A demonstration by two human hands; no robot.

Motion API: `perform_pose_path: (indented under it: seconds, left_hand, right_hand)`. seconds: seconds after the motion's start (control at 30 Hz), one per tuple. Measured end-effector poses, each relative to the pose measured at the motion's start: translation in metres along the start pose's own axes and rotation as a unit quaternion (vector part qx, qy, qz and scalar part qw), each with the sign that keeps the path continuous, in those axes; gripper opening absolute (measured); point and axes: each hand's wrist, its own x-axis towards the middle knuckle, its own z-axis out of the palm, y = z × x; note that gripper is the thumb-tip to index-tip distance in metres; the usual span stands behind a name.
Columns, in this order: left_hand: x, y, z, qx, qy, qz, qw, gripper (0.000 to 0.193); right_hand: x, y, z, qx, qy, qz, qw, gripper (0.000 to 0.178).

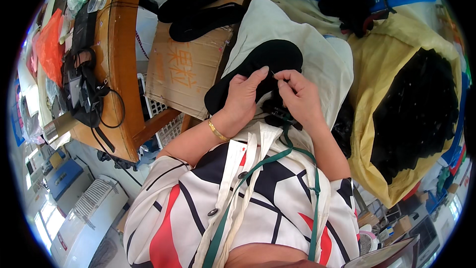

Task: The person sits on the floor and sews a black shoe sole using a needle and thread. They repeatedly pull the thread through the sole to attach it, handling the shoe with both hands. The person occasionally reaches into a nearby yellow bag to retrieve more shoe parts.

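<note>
A black, shoe-sole-shaped piece (277, 54), like an insole, lies tilted over the white cloth (317, 47) on my lap. My left hand (240, 97) grips its near edge, thumb on top and the other fingers mostly hidden beneath. At its right edge, close to the left thumb tip, my right hand (300, 97) is closed in a pinch. A tiny, thin, light thing shows at those fingertips, too small to name. Below the right hand sits a dark bundle (275, 109) that I cannot make out.
Two similar black soles (206, 22) rest on a cardboard box (181, 64) ahead to the left. Beside it stands a wooden table (116, 34) with a black strapped bag (84, 94). At right, a yellow sack (364, 64) holds black pieces (416, 114). Green straps (267, 161) hang over my front.
</note>
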Motion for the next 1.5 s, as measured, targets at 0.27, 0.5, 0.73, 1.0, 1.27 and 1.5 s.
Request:
perform_pose_path:
  seconds: [0.27, 0.5, 0.73, 1.0, 1.27, 1.5]
  left_hand:
    - [-0.004, -0.001, -0.001, 0.041, 0.005, -0.021, 0.999, 0.024]
    - [0.002, -0.003, -0.005, 0.04, -0.004, -0.016, 0.999, 0.026]
    - [0.0, 0.002, 0.0, 0.033, 0.006, -0.018, 0.999, 0.019]
    - [0.002, -0.011, -0.003, 0.043, -0.033, 0.0, 0.999, 0.015]
    - [-0.003, -0.018, -0.005, 0.143, -0.09, 0.052, 0.984, 0.017]
    - [0.005, 0.006, -0.001, 0.521, -0.188, 0.106, 0.826, 0.014]
  right_hand:
    - [0.004, 0.007, 0.006, -0.009, 0.005, -0.01, 1.0, 0.011]
    - [-0.003, 0.016, 0.007, -0.021, 0.032, -0.058, 0.998, 0.012]
    - [-0.004, 0.02, 0.008, -0.012, 0.034, -0.08, 0.996, 0.012]
    - [0.003, 0.004, 0.016, 0.028, 0.033, 0.002, 0.999, 0.014]
    - [0.004, -0.014, -0.012, -0.232, 0.099, -0.208, 0.945, 0.013]
    - [-0.014, 0.0, -0.021, -0.154, 0.076, -0.217, 0.961, 0.008]
